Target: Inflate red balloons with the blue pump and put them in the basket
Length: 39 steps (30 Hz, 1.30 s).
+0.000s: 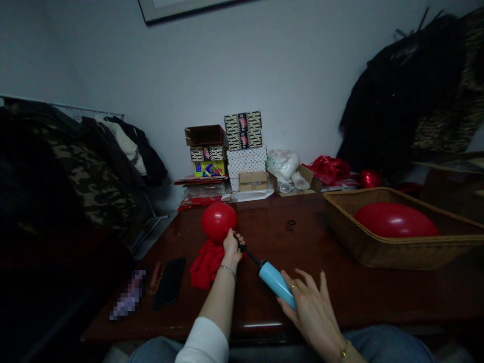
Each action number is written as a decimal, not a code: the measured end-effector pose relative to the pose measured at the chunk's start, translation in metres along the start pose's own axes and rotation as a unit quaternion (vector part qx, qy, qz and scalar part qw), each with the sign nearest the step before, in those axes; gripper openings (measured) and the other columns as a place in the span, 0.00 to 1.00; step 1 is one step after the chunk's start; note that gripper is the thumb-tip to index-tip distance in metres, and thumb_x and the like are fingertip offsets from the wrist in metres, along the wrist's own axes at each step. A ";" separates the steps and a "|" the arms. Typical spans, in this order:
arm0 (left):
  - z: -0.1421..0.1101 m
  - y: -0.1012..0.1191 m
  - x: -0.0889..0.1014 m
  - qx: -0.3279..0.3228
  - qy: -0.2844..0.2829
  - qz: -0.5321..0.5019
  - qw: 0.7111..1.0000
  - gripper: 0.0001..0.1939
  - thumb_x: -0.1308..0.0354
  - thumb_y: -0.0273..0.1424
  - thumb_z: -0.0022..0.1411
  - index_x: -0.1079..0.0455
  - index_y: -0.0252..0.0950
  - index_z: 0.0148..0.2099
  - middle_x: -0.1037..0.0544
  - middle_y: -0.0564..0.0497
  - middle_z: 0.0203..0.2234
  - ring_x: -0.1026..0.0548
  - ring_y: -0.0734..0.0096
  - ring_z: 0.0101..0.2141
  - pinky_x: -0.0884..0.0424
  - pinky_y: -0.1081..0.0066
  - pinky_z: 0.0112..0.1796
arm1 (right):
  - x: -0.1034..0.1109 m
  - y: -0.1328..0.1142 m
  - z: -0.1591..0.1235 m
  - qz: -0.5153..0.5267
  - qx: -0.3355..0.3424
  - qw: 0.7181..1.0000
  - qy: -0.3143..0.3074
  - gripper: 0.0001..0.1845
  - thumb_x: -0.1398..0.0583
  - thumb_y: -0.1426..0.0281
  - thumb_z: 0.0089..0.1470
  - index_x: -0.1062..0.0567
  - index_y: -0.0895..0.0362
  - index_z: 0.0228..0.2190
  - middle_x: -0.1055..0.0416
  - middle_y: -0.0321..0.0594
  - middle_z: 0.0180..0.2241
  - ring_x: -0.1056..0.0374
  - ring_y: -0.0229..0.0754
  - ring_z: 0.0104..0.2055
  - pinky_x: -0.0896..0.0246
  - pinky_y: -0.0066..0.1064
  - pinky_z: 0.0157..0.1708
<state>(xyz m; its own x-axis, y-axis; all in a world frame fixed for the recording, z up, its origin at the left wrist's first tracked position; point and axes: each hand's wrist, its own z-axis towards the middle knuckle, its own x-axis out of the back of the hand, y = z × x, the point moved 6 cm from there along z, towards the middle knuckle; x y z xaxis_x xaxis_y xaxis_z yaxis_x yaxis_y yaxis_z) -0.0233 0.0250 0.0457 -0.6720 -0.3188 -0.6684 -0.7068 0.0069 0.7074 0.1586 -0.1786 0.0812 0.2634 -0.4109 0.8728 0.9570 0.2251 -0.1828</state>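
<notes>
My left hand (232, 247) is closed around the black end of a hand balloon pump (278, 285), close against a small inflated red balloon (217, 222). The balloon's neck is hidden by my fingers. A black rod runs from that hand to the pump's light blue barrel. At the barrel's near end, my right hand (312, 307) grips it between thumb and forefinger, the other fingers spread. Crumpled red cloth-like material (206, 264) lies under the balloon, beside my left wrist.
On the right of the brown table (264, 315), a wicker basket (397, 252) holds a large red balloon (395, 220). A dark flat phone-like object (170, 282) lies at left. Small dark loops (290, 225) lie mid-table. Stacked boxes (245, 161) and plastic bags (285, 164) stand at the back.
</notes>
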 end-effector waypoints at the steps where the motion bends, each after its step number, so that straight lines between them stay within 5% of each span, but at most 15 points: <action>1: 0.000 0.000 -0.001 0.001 0.000 0.000 1.000 0.11 0.50 0.33 0.63 0.43 0.35 0.29 0.42 0.59 0.15 0.43 0.83 0.13 0.49 0.82 0.13 | 0.001 0.003 -0.005 -0.003 0.006 1.000 0.005 0.26 0.44 0.61 0.52 0.35 0.55 0.53 0.26 0.41 0.39 0.41 0.52 0.53 0.75 0.61 0.57; 8: -0.004 0.000 -0.006 0.005 -0.008 -0.026 1.000 0.11 0.50 0.34 0.63 0.43 0.35 0.30 0.42 0.59 0.15 0.44 0.84 0.12 0.50 0.83 0.13 | 0.006 0.008 -0.008 -0.014 0.001 1.000 0.005 0.25 0.44 0.62 0.52 0.34 0.55 0.52 0.27 0.41 0.39 0.42 0.52 0.53 0.77 0.61 0.57; 22: -0.013 -0.003 -0.011 0.015 -0.009 -0.005 1.000 0.13 0.48 0.36 0.61 0.43 0.35 0.28 0.44 0.60 0.15 0.45 0.84 0.12 0.49 0.83 0.13 | -0.011 -0.030 0.056 0.003 -0.035 0.999 -0.024 0.26 0.44 0.61 0.52 0.34 0.57 0.52 0.27 0.47 0.39 0.44 0.53 0.54 0.80 0.60 0.56; 39: -0.003 -0.003 -0.016 0.004 -0.019 -0.003 1.000 0.14 0.49 0.41 0.61 0.44 0.36 0.29 0.44 0.60 0.15 0.44 0.83 0.12 0.51 0.82 0.13 | 0.001 0.006 -0.003 -0.007 -0.017 1.000 -0.002 0.26 0.46 0.61 0.53 0.37 0.53 0.54 0.27 0.41 0.41 0.43 0.52 0.54 0.74 0.59 0.58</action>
<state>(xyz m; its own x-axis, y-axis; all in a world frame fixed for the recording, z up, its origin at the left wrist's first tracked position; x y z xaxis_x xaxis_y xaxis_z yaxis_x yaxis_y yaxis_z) -0.0100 0.0274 0.0550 -0.6751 -0.2822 -0.6816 -0.7129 0.0121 0.7012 0.1651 -0.1805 0.0790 0.2501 -0.4095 0.8774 0.9640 0.1902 -0.1860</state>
